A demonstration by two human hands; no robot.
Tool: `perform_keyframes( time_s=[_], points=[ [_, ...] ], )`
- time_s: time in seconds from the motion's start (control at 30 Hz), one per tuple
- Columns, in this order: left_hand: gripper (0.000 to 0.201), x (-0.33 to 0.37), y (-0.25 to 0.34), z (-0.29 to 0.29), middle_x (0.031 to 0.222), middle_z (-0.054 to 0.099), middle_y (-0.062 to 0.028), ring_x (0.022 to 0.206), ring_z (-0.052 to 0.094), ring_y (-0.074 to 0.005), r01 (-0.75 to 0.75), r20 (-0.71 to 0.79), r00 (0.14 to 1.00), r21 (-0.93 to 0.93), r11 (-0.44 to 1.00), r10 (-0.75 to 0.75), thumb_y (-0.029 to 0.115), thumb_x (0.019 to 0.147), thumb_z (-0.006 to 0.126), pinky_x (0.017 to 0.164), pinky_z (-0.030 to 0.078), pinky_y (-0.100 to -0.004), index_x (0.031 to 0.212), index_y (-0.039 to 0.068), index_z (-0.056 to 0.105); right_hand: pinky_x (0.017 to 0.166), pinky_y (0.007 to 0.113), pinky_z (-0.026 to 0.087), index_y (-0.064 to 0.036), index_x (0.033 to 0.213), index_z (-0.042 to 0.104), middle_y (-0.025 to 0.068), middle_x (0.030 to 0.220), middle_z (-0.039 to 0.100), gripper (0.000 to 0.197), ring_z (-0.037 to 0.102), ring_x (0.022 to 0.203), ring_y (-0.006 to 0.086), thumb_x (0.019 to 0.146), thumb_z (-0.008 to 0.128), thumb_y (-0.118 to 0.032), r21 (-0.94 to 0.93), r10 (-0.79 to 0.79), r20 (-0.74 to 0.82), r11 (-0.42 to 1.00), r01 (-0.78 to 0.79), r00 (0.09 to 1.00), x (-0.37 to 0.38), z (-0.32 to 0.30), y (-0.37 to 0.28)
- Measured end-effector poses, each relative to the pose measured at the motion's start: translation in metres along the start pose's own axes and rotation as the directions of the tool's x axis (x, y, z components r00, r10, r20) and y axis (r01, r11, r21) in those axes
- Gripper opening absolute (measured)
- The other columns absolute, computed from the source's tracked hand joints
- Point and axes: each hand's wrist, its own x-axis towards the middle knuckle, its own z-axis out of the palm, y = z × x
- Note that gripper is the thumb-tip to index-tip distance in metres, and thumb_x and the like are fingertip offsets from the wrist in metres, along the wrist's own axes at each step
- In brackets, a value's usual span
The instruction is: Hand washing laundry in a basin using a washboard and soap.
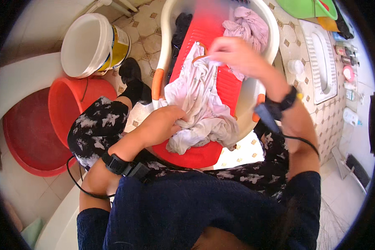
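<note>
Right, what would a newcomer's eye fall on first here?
Probably the bright red washboard, slanting in the white tub at upper centre. A pale, crumpled garment lies across it, pinched by the left hand, with the blurred right hand at its far end. At left, a red bucket overlaps a darker red basin.

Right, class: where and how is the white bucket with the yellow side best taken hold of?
Probably take the white bucket by its rim, coming from the right: its mouth is open, so fingers could hook inside, thumb outside. The handle lies down along that side, and a red bucket sits close below in the picture.
</note>
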Motion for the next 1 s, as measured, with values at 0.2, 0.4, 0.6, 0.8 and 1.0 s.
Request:
perform_keyframes(
  time_s=[0.2,0.4,0.6,0.8,1.0],
  points=[
    [0.050,-0.014,-0.011,0.008,0.107,0.052,-0.0180,0.103,0.049,-0.0332,-0.096,-0.055,0.994,-0.058,0.994,0.093,0.001,0.068,0.060,0.091,0.038,-0.0358,0.116,0.004,0.048,0.066,0.035,0.048,-0.0002,0.069,0.057,0.0126,0.075,0.060,0.012,0.060,0.069,0.0256,0.071,0.054,-0.011,-0.877,-0.216,0.133,0.428,0.216,0.967,0.034,0.055,0.032],
    [0.053,-0.022,-0.008,0.008,0.115,0.048,-0.0188,0.108,0.045,-0.0330,-0.151,-0.060,0.987,-0.009,0.988,0.151,0.002,0.068,0.060,0.093,0.037,-0.0361,0.118,0.002,0.045,0.084,0.037,0.044,0.0006,0.090,0.059,0.0158,0.101,0.057,0.023,0.055,0.096,0.0272,0.072,0.049,-0.010,-0.837,-0.445,0.190,0.392,0.381,0.875,-0.047,0.103,0.020],
    [0.051,-0.035,-0.002,-0.001,0.129,0.036,-0.0216,0.119,0.035,-0.0349,-0.214,0.002,0.977,0.109,0.971,0.215,0.009,0.068,0.064,0.099,0.031,-0.0377,0.115,0.000,0.045,0.088,0.037,0.040,0.0014,0.106,0.054,0.0148,0.113,0.053,0.034,0.051,0.101,0.0296,0.074,0.055,-0.010,-0.681,-0.231,0.356,0.600,0.421,0.905,-0.098,0.109,0.002],
    [0.060,-0.043,0.007,0.012,0.133,0.032,-0.0203,0.125,0.028,-0.0335,-0.299,0.123,0.952,0.190,0.935,0.279,0.014,0.066,0.067,0.102,0.028,-0.0371,0.118,-0.002,0.043,0.092,0.037,0.035,-0.0016,0.122,0.041,0.0203,0.112,0.050,0.058,0.047,0.107,0.0315,0.075,0.063,-0.026,-0.618,-0.031,-0.342,0.760,-0.200,0.939,-0.021,0.067,0.020],
    [0.070,-0.033,0.002,0.014,0.133,0.032,-0.0193,0.125,0.029,-0.0325,-0.296,0.083,0.955,0.296,0.908,0.284,0.019,0.065,0.068,0.102,0.027,-0.0377,0.124,-0.002,0.037,0.080,0.039,0.042,-0.0023,0.107,0.048,0.0212,0.101,0.053,0.047,0.053,0.094,0.0324,0.074,0.064,-0.030,-0.661,0.213,-0.381,0.618,-0.426,0.900,0.037,0.091,0.018]
  ],
)
